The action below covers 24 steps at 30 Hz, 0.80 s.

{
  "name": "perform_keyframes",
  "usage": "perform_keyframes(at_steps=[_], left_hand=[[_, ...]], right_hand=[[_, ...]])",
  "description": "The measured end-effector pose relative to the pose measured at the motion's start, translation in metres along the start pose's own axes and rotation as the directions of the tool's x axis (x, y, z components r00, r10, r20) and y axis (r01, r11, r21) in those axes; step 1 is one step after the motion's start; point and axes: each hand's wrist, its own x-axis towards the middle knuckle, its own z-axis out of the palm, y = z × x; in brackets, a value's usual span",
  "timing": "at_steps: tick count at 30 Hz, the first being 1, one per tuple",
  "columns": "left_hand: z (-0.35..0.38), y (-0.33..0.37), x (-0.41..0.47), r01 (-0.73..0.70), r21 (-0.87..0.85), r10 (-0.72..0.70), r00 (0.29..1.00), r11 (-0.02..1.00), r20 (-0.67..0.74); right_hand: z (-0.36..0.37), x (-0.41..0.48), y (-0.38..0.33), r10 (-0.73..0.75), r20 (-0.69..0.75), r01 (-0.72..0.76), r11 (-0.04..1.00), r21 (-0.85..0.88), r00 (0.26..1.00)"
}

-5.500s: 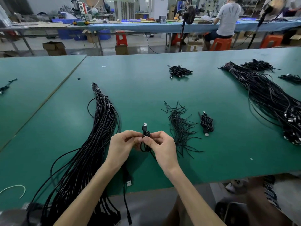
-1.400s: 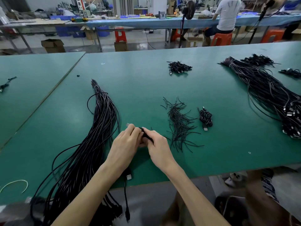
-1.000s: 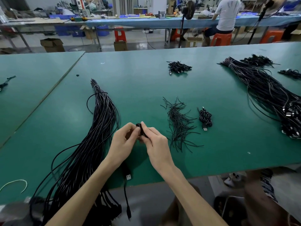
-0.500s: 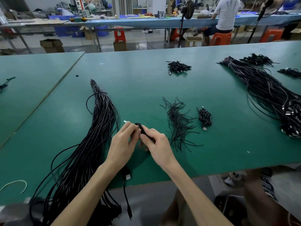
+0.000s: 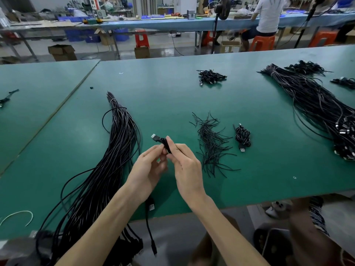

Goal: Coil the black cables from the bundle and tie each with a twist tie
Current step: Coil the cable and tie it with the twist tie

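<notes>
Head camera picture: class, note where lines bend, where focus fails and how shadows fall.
Head view: the wide lens bows the far edge of the green table; soft light leaves a faint shadow beneath the left hand and right hand, which pinch the small coiled black cable, sharp; the bottom-left corner, beside the long black cable bundle, is blurred.

Long bundles of straight black cables: two are lying flat, left bundle (image 5: 107, 160) and right bundle (image 5: 317, 104). Small coiled black cable (image 5: 165, 144): one, being pinched by left hand (image 5: 148, 167) and right hand (image 5: 187, 166). Tied black coil (image 5: 243, 138): one is lying alone. Far black cable heaps: three, middle heap (image 5: 211, 76), right heap (image 5: 305, 67), edge heap (image 5: 343, 81). Pile of thin black twist ties (image 5: 211, 144): one.
</notes>
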Motion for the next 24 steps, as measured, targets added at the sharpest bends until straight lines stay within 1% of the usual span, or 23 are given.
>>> perform_keyframes(at_steps=[1,2,3,6,9,10,11,13,14,15,18,19,20,21,24], left_hand=[[-0.001,0.0,0.001,0.059,-0.052,-0.058,0.998,0.997,0.023],[-0.003,0.001,0.002,0.089,-0.062,-0.086,0.995,0.994,0.04],[-0.006,0.002,0.004,0.091,-0.03,-0.089,0.995,0.995,0.046],[-0.017,0.012,0.007,0.001,0.202,-0.015,0.997,0.979,0.072],[-0.029,0.022,0.012,-0.116,0.379,0.08,0.991,0.918,0.109],[-0.031,0.025,0.013,-0.163,0.451,0.117,0.985,0.878,0.129],[-0.033,0.028,0.014,-0.224,0.55,0.162,0.974,0.805,0.158],[-0.034,0.031,0.015,-0.353,0.741,0.25,0.935,0.571,0.253],[-0.033,0.032,0.015,-0.406,0.791,0.279,0.91,0.458,0.306],[-0.032,0.032,0.014,-0.445,0.809,0.297,0.889,0.385,0.348],[-0.025,0.029,0.011,-0.515,0.801,0.334,0.845,0.304,0.417],[-0.022,0.028,0.01,-0.523,0.8,0.343,0.839,0.294,0.422],[-0.02,0.027,0.009,-0.52,0.793,0.346,0.842,0.318,0.414],[-0.018,0.025,0.009,-0.505,0.772,0.339,0.856,0.386,0.39],[-0.011,0.016,0.005,-0.396,0.6,0.273,0.918,0.695,0.289]], right_hand=[[0.0,-0.001,0.001,-0.008,-0.003,0.008,1.0,-0.021,1.0],[0.0,-0.001,0.001,-0.012,0.0,0.012,0.999,-0.041,1.0],[0.0,-0.002,0.001,-0.005,0.01,0.006,0.999,-0.048,1.0],[-0.001,-0.001,0.002,0.072,0.078,-0.075,0.997,0.036,0.994],[-0.003,-0.001,0.001,0.198,0.186,-0.228,0.961,0.155,0.962],[-0.004,0.0,0.001,0.242,0.216,-0.282,0.943,0.177,0.946],[-0.005,0.001,0.002,0.282,0.244,-0.332,0.924,0.192,0.928],[-0.006,0.003,0.002,0.342,0.269,-0.403,0.889,0.219,0.9],[-0.006,0.004,0.003,0.36,0.259,-0.42,0.876,0.236,0.896],[-0.007,0.005,0.004,0.365,0.245,-0.423,0.869,0.256,0.898],[-0.008,0.005,0.004,0.345,0.21,-0.397,0.865,0.308,0.915],[-0.008,0.004,0.004,0.34,0.191,-0.386,0.865,0.32,0.921],[-0.008,0.004,0.004,0.335,0.162,-0.37,0.872,0.322,0.928],[-0.007,0.003,0.003,0.325,0.124,-0.347,0.885,0.311,0.938],[-0.008,0.0,0.002,0.268,0.004,-0.26,0.929,0.264,0.963]])
